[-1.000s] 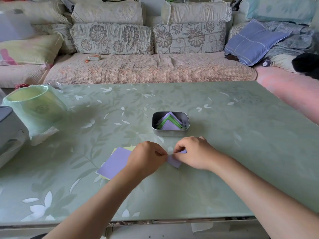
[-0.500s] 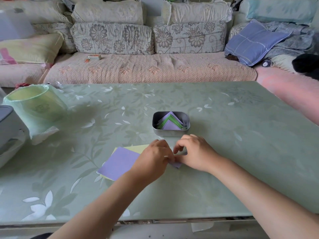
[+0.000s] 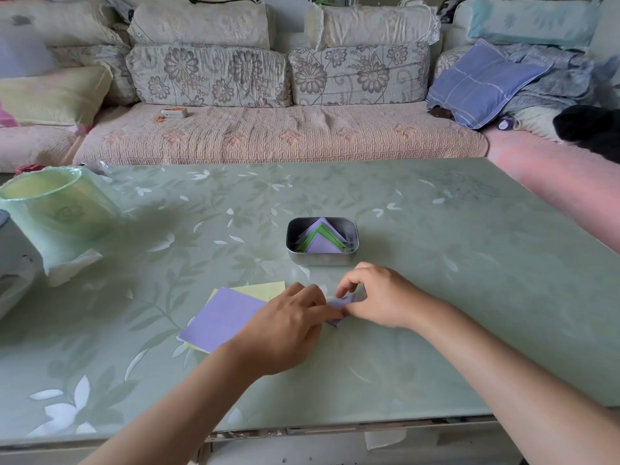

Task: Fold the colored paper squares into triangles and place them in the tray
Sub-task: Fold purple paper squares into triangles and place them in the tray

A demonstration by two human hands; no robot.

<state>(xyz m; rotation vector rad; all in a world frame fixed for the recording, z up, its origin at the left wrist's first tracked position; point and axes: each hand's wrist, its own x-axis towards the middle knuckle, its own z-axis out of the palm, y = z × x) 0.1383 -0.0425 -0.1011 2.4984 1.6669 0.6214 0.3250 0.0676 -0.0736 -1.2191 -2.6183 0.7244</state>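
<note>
Both hands meet over a small purple paper (image 3: 339, 305) on the counter (image 3: 436, 297); the left hand (image 3: 288, 325) presses it flat, the right hand (image 3: 379, 297) pinches its far edge; a purple square (image 3: 221, 318) on a yellow one (image 3: 265, 288) lies just left; the metal tray (image 3: 322, 260) of folded triangles (image 3: 321, 238) sits just beyond; bare counter spreads right.
</note>
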